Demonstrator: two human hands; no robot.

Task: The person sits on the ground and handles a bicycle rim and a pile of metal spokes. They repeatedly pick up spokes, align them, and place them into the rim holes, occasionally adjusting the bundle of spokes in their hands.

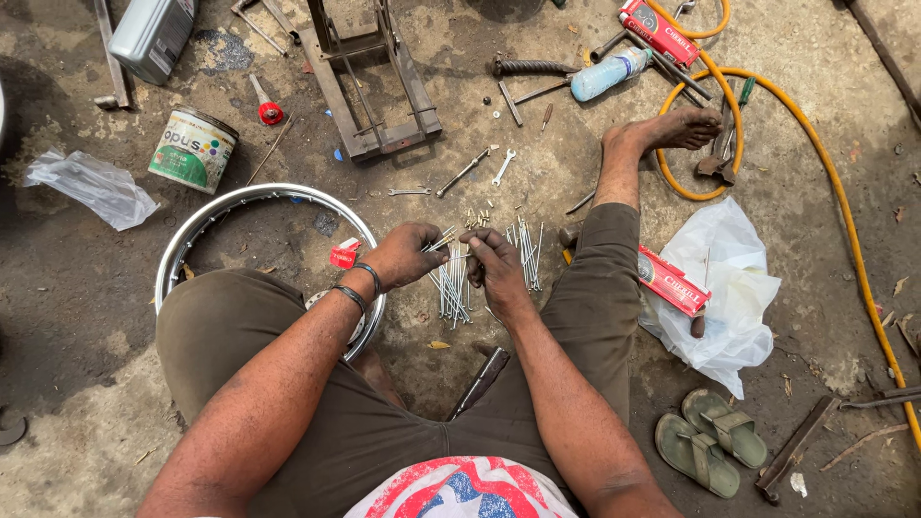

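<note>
**Steel spokes gathered over a stained workshop floor**

Steel was the material in both hands. The left hand (403,255) was closed around a small bundle of thin silver wheel spokes (439,240), whose ends stuck out toward the right hand (492,261). The right hand's fingertips were pinched together on the end of a single spoke, which was too thin to follow along its length. Just below the hands, a loose heap of more silver spokes (451,293) lay on the dark, oil-stained concrete floor (77,297), with a second row of spokes (526,251) just beside it. Small brass-coloured spoke nipples (477,216) were scattered just beyond the hands; their number could not be made out.

A shiny chrome wheel rim (206,219) lay flat beside the left knee, its near arc hidden by the left leg and forearm. A dark bar (480,381) showed between the thighs, mostly covered. A red rectangular cardboard box (672,281) rested on a crumpled white plastic bag (734,288) next to the right leg. A yellow rubber hose (815,144) looped past the bare right foot (672,129) and ran off the frame's right edge. A pair of olive green sandals (710,439) sat near the right thigh. A round paint tin (192,149) lay tipped beyond the rim, and a grey plastic canister (152,34) was cut off at the top edge.
</note>
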